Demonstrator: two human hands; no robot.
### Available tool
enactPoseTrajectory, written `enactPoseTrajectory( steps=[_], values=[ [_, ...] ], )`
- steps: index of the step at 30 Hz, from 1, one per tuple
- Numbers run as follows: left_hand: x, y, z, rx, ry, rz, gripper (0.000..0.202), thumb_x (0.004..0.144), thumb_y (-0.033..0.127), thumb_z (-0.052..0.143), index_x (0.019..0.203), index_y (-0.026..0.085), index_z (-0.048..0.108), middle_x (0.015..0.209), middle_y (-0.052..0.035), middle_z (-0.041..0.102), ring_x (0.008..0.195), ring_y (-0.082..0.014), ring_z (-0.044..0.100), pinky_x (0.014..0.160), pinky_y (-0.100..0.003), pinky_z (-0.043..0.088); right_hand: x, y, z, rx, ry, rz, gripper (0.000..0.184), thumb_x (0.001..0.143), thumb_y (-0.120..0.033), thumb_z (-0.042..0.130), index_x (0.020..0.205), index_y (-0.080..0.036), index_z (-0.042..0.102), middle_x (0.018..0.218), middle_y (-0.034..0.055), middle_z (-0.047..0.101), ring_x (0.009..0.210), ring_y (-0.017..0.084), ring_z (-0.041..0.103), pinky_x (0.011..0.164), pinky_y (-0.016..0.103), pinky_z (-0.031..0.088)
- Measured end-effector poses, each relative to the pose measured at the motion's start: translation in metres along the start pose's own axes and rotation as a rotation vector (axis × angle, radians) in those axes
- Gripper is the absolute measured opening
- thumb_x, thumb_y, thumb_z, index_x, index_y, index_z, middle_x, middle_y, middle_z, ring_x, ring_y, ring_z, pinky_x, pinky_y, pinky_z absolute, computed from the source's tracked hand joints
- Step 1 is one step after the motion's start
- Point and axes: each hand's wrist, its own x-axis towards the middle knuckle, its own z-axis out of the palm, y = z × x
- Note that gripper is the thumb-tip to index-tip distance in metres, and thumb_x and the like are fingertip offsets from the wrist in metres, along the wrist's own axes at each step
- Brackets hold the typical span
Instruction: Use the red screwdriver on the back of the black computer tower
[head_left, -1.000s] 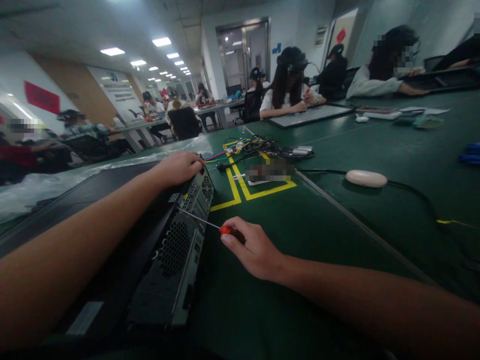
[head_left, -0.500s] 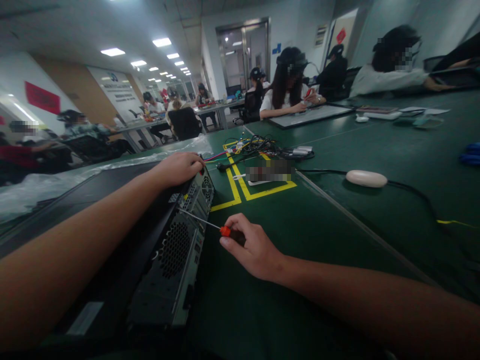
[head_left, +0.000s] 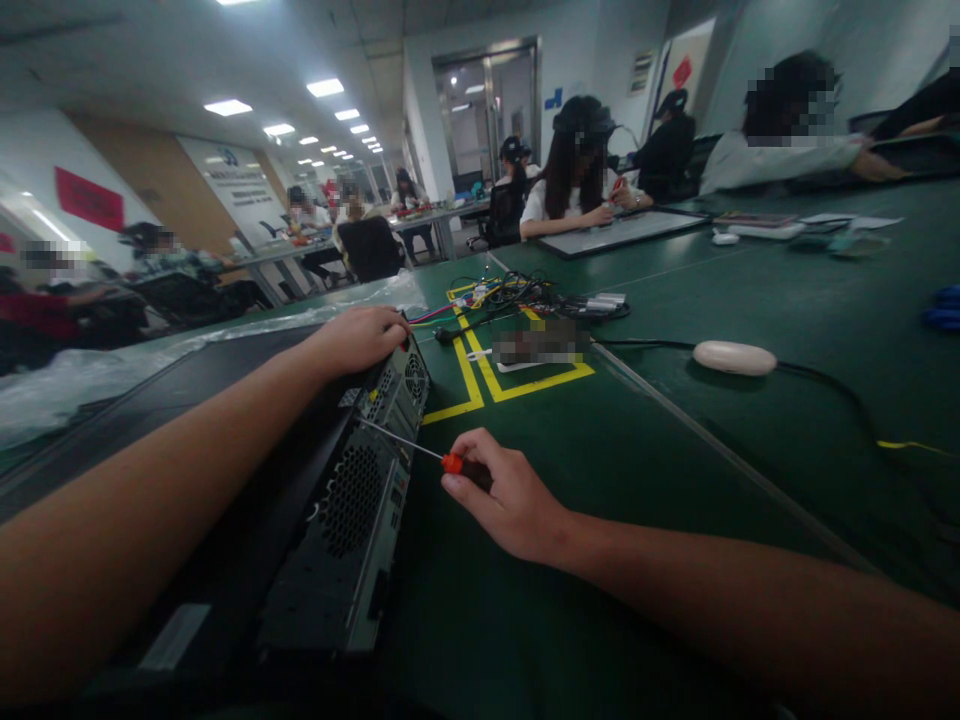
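Note:
A black desktop computer case [head_left: 247, 400] lies on its side at the left, its back panel [head_left: 352, 500] with vent holes and ports turned to the right. My left hand [head_left: 360, 340] lies over the far upper edge of the case, its fingers bent down around the rear corner, partly hidden. In my right hand [head_left: 510, 495] is a screwdriver [head_left: 451, 463] with a red and dark handle, gripped between thumb and fingers. The thin shaft points left, and its tip meets the upper edge of the back panel, between the large vent and the yellow spot.
Tangled cables [head_left: 517, 292] and a blurred-out item lie by yellow tape [head_left: 536, 383] on the green table [head_left: 675, 470]. A black cord with a white oval piece [head_left: 735, 357] runs rightward. Clear plastic wrap [head_left: 45, 400] lies behind the case. Across the table, a person [head_left: 577, 190] works at a flat panel.

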Motion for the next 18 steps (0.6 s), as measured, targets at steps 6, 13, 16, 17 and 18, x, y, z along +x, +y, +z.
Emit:
enactPoseTrajectory(
  steps=[6, 13, 16, 17, 18],
  values=[
    [-0.0001, -0.0008, 0.0006, -0.014, 0.006, -0.007, 0.058, 0.095, 0.038, 0.028, 0.117, 0.02, 0.079, 0.134, -0.0084, 0.076, 0.12, -0.0277, 0.069, 0.109, -0.037, 0.051, 0.0003, -0.002, -0.0006, 0.006, -0.008, 0.005, 0.013, 0.101, -0.032, 0.063, 0.107, -0.023, 0.056, 0.085, -0.0017, 0.065, 0.075, 0.017, 0.062, 0.071, 0.031, 0.045],
    [-0.0002, 0.0002, 0.0, -0.003, -0.009, -0.003, 0.06, 0.095, 0.039, 0.027, 0.117, 0.018, 0.079, 0.137, -0.0103, 0.074, 0.122, -0.0297, 0.069, 0.111, -0.039, 0.05, -0.0001, -0.0011, 0.0, 0.018, -0.006, -0.01, 0.013, 0.102, -0.033, 0.062, 0.107, -0.022, 0.056, 0.084, -0.002, 0.063, 0.073, 0.016, 0.06, 0.07, 0.031, 0.043],
    [-0.0001, 0.0002, -0.0006, -0.004, -0.012, -0.01, 0.06, 0.095, 0.039, 0.027, 0.117, 0.019, 0.08, 0.136, -0.0093, 0.074, 0.123, -0.0291, 0.069, 0.111, -0.037, 0.049, -0.0007, -0.0017, -0.0001, 0.016, -0.011, -0.005, 0.013, 0.102, -0.033, 0.062, 0.107, -0.022, 0.057, 0.084, -0.0021, 0.063, 0.072, 0.016, 0.06, 0.068, 0.03, 0.043],
    [0.0, 0.0002, -0.0008, -0.005, -0.013, -0.011, 0.06, 0.096, 0.039, 0.027, 0.117, 0.019, 0.08, 0.136, -0.0093, 0.074, 0.123, -0.029, 0.069, 0.11, -0.037, 0.05, -0.0008, -0.002, -0.0002, 0.015, -0.014, -0.002, 0.013, 0.102, -0.034, 0.061, 0.107, -0.022, 0.057, 0.084, -0.002, 0.064, 0.072, 0.016, 0.059, 0.068, 0.03, 0.043],
    [0.0, 0.0003, -0.0009, -0.006, -0.013, -0.014, 0.06, 0.096, 0.039, 0.028, 0.118, 0.019, 0.08, 0.136, -0.0095, 0.074, 0.123, -0.0292, 0.069, 0.11, -0.037, 0.05, -0.0008, -0.0023, -0.0004, 0.009, -0.016, 0.0, 0.013, 0.103, -0.034, 0.061, 0.107, -0.021, 0.058, 0.084, -0.0019, 0.064, 0.072, 0.015, 0.059, 0.068, 0.03, 0.043]
  ],
)
